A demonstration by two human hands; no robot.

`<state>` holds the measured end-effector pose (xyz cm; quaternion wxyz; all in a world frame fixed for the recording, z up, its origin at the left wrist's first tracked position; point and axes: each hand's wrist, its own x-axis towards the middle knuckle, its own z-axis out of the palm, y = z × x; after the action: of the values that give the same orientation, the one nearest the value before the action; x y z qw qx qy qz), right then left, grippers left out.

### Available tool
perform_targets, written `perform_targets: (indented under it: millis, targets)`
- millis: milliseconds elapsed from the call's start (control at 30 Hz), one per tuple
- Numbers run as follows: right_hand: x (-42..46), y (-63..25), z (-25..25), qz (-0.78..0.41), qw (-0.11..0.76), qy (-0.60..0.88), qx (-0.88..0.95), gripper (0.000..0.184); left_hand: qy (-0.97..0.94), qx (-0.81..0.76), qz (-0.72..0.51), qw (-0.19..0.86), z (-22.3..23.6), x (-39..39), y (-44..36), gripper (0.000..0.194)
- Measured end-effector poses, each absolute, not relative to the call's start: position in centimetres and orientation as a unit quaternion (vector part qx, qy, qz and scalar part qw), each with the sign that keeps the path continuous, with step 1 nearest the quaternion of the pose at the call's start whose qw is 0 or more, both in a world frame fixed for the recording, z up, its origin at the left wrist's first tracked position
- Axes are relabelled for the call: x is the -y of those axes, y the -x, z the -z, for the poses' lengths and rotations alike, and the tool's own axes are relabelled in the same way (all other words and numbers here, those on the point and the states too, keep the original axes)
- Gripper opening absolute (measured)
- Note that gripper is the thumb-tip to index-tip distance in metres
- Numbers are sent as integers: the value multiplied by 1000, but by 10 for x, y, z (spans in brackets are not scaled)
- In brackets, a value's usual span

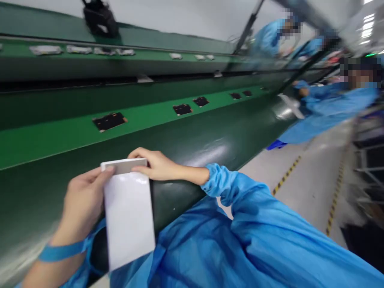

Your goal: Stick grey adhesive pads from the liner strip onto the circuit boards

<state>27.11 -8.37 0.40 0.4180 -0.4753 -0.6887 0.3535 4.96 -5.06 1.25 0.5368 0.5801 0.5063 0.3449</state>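
Note:
A white, flat rectangular pad [129,220] with a grey strip along its top end extends from the green bench edge toward my lap. I cannot make out whether it is a stack of sheets or a thin box. My left hand [85,196] is closed on its upper left corner, thumb on top at the grey strip. At the upper right corner, my right hand [156,164] pinches the same end, thumb over the face and fingers behind the far edge. The undersides of both grips are hidden.
Beyond the bench top [186,148] runs a bright green belt [144,114] carrying several black flat parts [110,121]. A raised shelf behind holds several pale parts [46,50] and a black device [100,20]. Co-workers in blue gowns [336,108] are at the right, beside a floor with striped tape.

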Motion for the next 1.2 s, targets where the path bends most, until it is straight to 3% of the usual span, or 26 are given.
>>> perform_targets:
  millis: [167, 300, 567, 833, 1000, 1200]
  targets:
    - [106, -272, 0, -442, 457, 442, 633, 24, -526, -516, -381, 559, -27, 88, -66, 67]
    - [109, -266, 7, -503, 468, 431, 585, 33, -506, -519, -408, 555, -18, 103, -54, 53]
    - [117, -261, 1, -555, 472, 437, 527, 20, -436, -556, -392, 589, -17, 112, -37, 44]
    - [122, -264, -2, -457, 450, 468, 608, 20, -466, -540, -375, 593, -28, 116, -49, 56]
    - [125, -265, -1, -437, 440, 460, 636, 14, -446, -565, -383, 578, -31, 117, -56, 44]
    - [124, -263, 1, -457, 437, 473, 613, 19, -454, -551, -377, 590, -32, 113, -55, 39]
